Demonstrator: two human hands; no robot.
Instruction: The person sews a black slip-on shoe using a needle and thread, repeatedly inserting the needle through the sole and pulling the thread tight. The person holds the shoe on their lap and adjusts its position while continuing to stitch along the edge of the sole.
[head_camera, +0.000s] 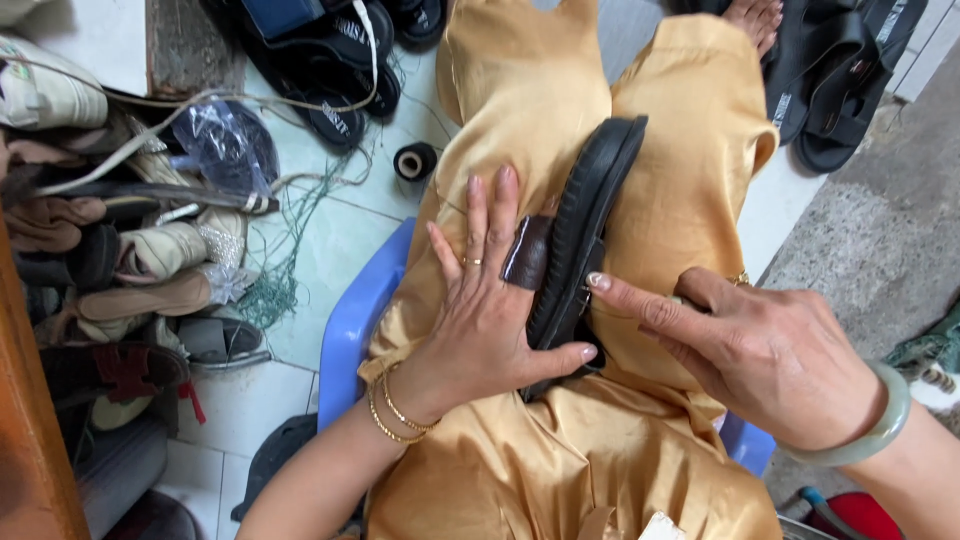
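Observation:
A black sandal (585, 230) lies on its edge in my lap, between my thighs in golden trousers (520, 110). My left hand (480, 310) presses flat against the sandal's left side, thumb hooked under the sole; a brown leather guard (527, 252) covers its index finger. My right hand (750, 345) touches the sandal's right edge with the index fingertip and grips a small tool that is mostly hidden in the fist. A pale green bangle (880, 425) circles my right wrist, gold bangles (395, 415) my left.
I sit on a blue plastic stool (350, 320). A heap of worn shoes (150, 260) lies at the left, black sandals (330, 60) at the top, more black sandals (840, 80) at the top right. A black thread spool (414, 160) stands on the tiled floor.

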